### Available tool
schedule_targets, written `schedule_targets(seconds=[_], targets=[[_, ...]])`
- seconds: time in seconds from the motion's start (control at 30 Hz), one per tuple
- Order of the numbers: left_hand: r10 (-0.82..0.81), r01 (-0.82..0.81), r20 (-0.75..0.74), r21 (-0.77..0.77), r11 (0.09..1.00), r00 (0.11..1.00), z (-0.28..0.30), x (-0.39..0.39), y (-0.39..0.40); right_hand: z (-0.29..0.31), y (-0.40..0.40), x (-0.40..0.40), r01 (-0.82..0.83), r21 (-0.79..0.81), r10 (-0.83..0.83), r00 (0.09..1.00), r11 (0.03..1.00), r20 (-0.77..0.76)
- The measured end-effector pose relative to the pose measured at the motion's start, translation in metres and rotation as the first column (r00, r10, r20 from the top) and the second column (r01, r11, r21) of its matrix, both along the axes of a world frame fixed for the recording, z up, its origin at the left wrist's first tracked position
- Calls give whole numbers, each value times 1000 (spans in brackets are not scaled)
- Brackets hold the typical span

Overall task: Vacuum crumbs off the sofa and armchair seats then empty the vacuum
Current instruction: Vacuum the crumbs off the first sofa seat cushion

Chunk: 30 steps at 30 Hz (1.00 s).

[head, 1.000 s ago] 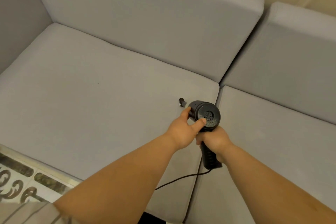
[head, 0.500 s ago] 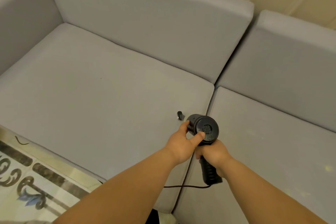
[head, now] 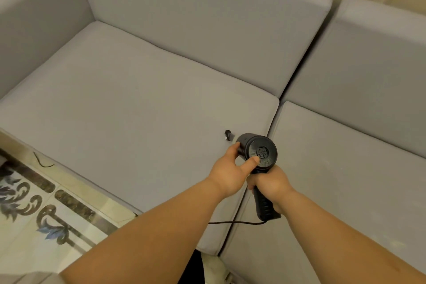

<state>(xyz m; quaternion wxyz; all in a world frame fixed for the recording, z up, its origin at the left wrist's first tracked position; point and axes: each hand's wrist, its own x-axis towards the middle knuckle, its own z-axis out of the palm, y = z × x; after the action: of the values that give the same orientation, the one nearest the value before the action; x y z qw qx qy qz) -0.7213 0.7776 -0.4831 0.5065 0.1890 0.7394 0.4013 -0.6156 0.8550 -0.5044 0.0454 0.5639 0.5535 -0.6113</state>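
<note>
Right hand (head: 269, 183) grips vacuum (head: 258, 150) handle, left hand (head: 230, 168) pinches its body. Risk: cord (head: 237, 222) snags in cushion gap, jerks nozzle (head: 228, 135) off seat cushion (head: 138, 110).

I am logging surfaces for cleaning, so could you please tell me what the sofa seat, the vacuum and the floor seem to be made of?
Sofa seat: grey woven fabric, matte, with soft rounded edges.
Vacuum: black plastic, probably, with a slight sheen and moulded vent slots.
Floor: glossy patterned tile, it seems, reflecting light.
</note>
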Motion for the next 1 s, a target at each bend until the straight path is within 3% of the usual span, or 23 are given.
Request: schedule_targets(seconds=[0.27, 0.47, 0.83, 1.0], targets=[[93, -93, -85, 11, 996, 992, 10, 13, -14, 7, -9, 7, -50, -18, 49, 998, 999, -36], [107, -107, -38, -7, 994, 994, 1, 17, -21, 0, -12, 9, -71, -77, 71, 997, 994, -4], [174, -174, -104, 1, 985, 979, 17, 0, -37, 12, -21, -12, -150, -52, 148, 988, 987, -48], [144, -147, -47, -48, 988, 988, 4, -11, -47, 2, -30, -22, -170, -54, 172, 985, 984, 18]])
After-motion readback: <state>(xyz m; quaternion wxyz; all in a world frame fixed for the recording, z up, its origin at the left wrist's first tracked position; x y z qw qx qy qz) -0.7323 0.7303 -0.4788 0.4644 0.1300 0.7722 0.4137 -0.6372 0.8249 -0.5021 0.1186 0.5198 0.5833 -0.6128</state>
